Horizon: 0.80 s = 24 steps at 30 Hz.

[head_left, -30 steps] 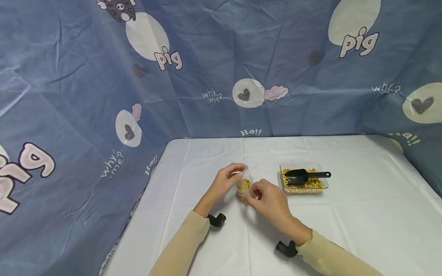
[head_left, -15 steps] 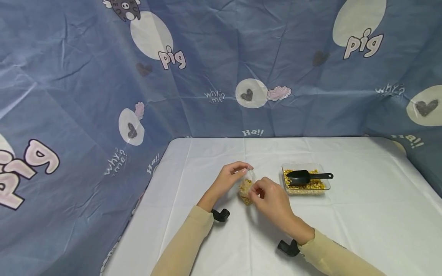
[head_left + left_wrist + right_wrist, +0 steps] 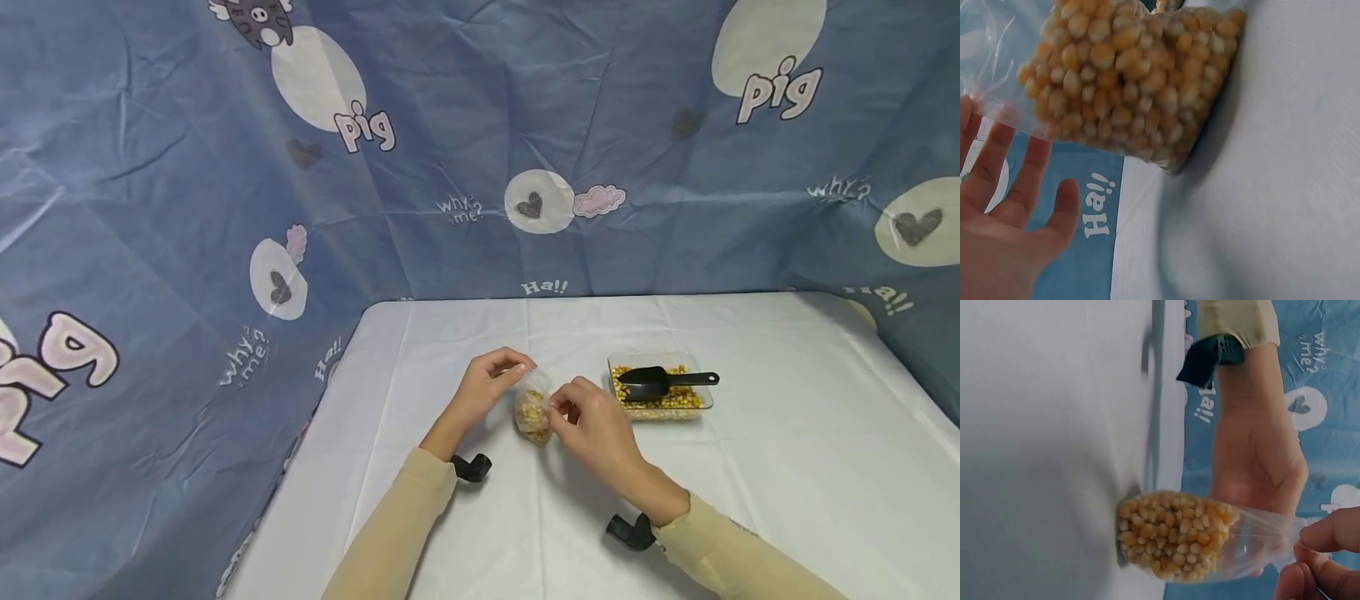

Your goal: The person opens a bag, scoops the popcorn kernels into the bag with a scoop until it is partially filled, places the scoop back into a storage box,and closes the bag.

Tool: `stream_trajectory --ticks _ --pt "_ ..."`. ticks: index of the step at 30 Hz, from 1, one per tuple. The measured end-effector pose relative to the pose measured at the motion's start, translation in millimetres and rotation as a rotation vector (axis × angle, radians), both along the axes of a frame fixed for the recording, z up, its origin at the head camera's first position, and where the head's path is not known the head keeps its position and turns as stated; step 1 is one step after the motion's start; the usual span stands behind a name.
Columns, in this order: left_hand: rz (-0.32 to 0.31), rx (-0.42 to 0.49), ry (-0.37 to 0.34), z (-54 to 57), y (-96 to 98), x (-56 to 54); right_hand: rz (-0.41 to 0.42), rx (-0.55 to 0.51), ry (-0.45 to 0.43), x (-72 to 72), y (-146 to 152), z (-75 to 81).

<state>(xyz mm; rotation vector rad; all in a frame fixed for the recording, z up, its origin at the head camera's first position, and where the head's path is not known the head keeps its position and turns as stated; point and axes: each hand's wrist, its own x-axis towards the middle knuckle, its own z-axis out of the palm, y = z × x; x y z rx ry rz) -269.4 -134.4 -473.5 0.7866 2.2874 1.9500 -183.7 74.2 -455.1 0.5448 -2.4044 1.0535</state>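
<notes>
A clear plastic bag of corn kernels [image 3: 532, 414] rests on the white table, its kernels filling the lower part. At its top, my left hand [image 3: 486, 385] pinches the clear film; in the left wrist view the other fingers of that hand [image 3: 1016, 206] spread beside the bag. From the right side, my right hand [image 3: 592, 421] pinches the bag's upper edge between thumb and finger. The right wrist view shows these right-hand fingertips [image 3: 1329, 532] on the gathered film, above the kernels [image 3: 1169, 534]. My left hand [image 3: 1254, 450] is partly hidden behind the bag there.
To the right stands a clear rectangular container [image 3: 703, 403] of corn kernels. A black scoop [image 3: 652, 383] lies across it, handle over the right rim. The white cloth-covered table [image 3: 780, 467] ends at a blue patterned curtain [image 3: 450, 250]. Black devices [image 3: 630, 532] are strapped to both wrists.
The bag has turned to show a broader face and looks more upright. My right hand has shifted slightly right along its edge; my left hand stays at the top.
</notes>
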Motion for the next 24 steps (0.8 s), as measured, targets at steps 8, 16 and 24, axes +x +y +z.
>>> stream_trajectory --ticks 8,16,24 --pt "0.066 0.013 0.005 1.0 -10.2 8.5 0.041 0.005 0.034 -6.8 12 6.8" --pt "0.164 -0.041 0.094 17.3 -8.0 31.3 0.051 0.015 0.036 -13.9 24 11.2" --pt "0.256 -0.131 0.269 15.0 -4.0 43.5 0.067 0.033 0.069 -26.3 34 14.8"
